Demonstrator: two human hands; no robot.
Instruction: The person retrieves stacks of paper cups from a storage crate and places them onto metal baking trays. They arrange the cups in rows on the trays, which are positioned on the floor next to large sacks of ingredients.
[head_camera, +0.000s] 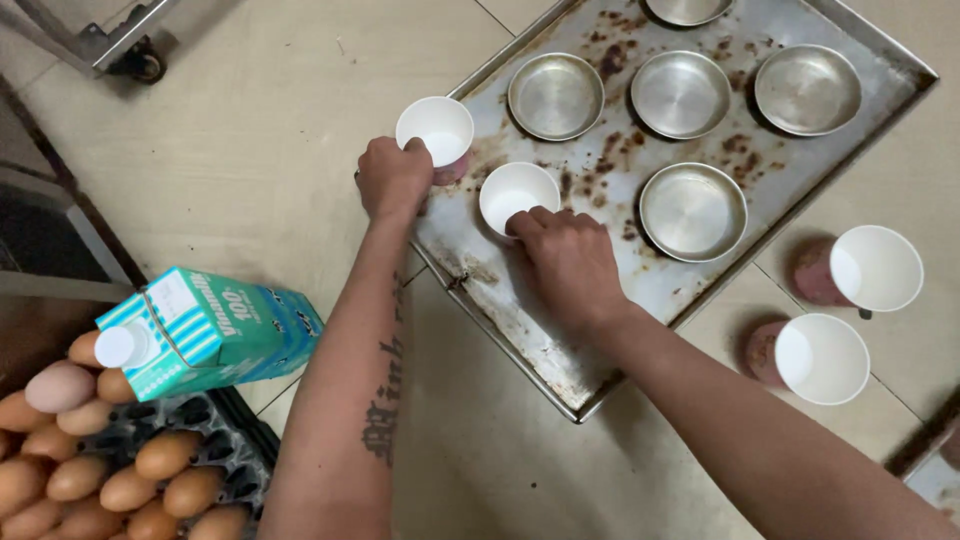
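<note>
The left hand (393, 180) grips a small white paper cup (436, 131) by its side wall at the near left edge of a stained metal baking tray (560, 330), which lies on the beige floor (250, 150). The right hand (565, 255) closes its fingertips on the near rim of a second paper cup (517, 195) standing on the tray. Both cups look light and thin-walled, likely to crush if squeezed, so a gentle pinch at the rim or side suits them. Both forearms reach away from the person, wrists bent down, and the left one bears a tattoo. Round metal tins (692, 210) sit farther on the tray. Two more paper cups (822, 358) stand right of it. Near left are a milk carton (205, 330) and a crate of brown eggs (120, 480).
</note>
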